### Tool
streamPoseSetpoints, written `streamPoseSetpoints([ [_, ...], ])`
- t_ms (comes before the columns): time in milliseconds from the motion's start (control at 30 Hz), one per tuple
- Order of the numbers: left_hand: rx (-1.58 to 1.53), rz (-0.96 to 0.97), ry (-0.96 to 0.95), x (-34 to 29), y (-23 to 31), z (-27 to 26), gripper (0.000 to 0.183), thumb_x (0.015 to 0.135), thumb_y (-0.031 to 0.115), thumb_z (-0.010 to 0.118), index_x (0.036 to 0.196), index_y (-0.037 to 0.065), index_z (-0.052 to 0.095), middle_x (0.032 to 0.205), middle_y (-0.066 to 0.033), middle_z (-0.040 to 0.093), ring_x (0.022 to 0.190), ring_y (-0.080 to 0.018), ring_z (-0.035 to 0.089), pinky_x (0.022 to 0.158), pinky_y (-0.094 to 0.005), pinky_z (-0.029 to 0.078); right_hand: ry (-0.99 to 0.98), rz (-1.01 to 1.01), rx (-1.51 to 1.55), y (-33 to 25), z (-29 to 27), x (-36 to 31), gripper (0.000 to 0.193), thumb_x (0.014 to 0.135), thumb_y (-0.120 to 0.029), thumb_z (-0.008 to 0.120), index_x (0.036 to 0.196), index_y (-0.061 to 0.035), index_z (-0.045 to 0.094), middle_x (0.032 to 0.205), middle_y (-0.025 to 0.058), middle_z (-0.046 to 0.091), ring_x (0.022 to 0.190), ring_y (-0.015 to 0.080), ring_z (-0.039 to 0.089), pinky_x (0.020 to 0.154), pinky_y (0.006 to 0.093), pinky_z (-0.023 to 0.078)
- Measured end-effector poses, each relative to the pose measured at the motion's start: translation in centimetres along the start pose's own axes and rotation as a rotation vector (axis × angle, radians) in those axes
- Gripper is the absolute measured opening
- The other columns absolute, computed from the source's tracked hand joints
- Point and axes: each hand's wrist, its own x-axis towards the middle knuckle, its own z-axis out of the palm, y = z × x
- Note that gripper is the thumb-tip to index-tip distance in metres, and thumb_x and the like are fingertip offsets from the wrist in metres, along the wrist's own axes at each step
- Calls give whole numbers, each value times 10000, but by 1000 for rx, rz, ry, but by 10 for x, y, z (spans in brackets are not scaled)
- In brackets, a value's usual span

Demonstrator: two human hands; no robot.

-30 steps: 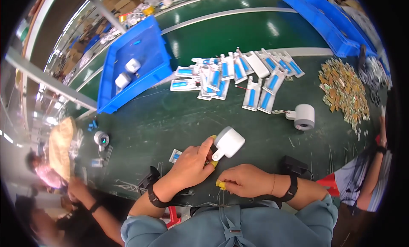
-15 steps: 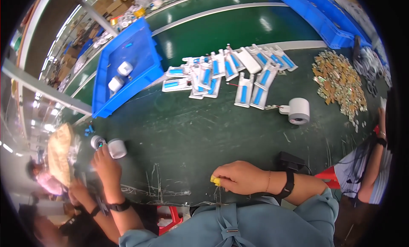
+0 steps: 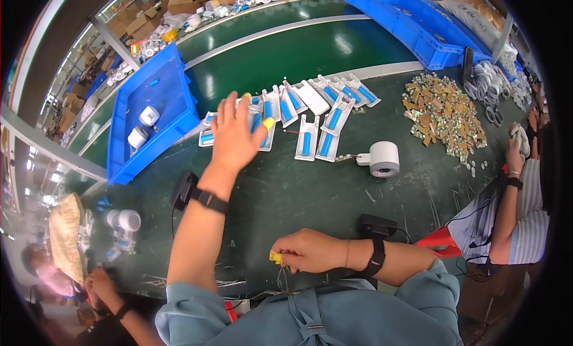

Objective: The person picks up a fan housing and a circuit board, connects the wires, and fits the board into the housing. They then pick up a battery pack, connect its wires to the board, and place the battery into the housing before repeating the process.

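My left hand [image 3: 234, 137] reaches over the near left side of a pile of white plastic shells [image 3: 307, 144] with blue cylindrical cells in them. Its fingers are spread, with yellow covers on the thumb and a fingertip, and nothing shows in its grasp. Close to the table's front edge, my right hand [image 3: 307, 250] is pinched closed, also with yellow at the fingertips. Thin strands show below those fingertips; what they pinch is too small to make out. A white cylindrical housing [image 3: 384, 158], wired to a small white piece, lies right of the shells.
A blue tray [image 3: 128, 170] with two white parts stands at left, another blue tray [image 3: 439, 59] at far right. Small circuit boards [image 3: 444, 116] form a heap, with grey straps [image 3: 486, 86] beyond. White round parts [image 3: 124, 220] lie at left. Co-workers' hands [image 3: 101, 289] appear on both sides.
My left hand has moved from the white round parts at left up to the pile of shells, its fingers opening. My right hand stays pinched near the edge. The whole view has shifted slightly.
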Motion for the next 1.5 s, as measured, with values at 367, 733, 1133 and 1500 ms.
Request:
streamPoseSetpoints([
  [367, -82, -67, -360, -24, -42, 9, 521, 909, 352, 552, 1307, 16, 544, 1437, -211, 444, 1285, -374, 467, 1056, -389, 389, 55, -69, -57, 4, 1, -5, 147, 874, -116, 516, 946, -23, 605, 797, 159, 657, 728, 366, 636, 665, 446, 497],
  [733, -168, -97, -168, -129, -13, -81, 442, 880, 185, 614, 1261, -22, 528, 1359, -227, 486, 1258, -398, 450, 1068, -452, 332, 1074, 66, -534, -8, -60, -17, 406, 874, -115, 626, 1246, -28, 490, 717, 136, 639, 624, 326, 633, 572, 411, 493],
  [1133, -86, 116, -121, -128, 56, -75, 446, 739, 146, 729, 1137, 11, 579, 1072, -146, 607, 973, -305, 568, 883, -435, 386, 901, 160, -120, -6, -41, -36, 225, 967, -55, 486, 1151, 42, 570, 928, 99, 651, 699, 117, 645, 601, 232, 529],
  [1500, -223, 299, -190, -186, 30, -110, 318, 690, -36, 655, 996, 45, 623, 1011, -94, 658, 957, -259, 629, 913, -469, 435, 1128, 116, 782, -13, -4, -72, 293, 991, -102, 490, 1254, 16, 435, 1076, 143, 646, 831, 176, 658, 738, 290, 550],
])
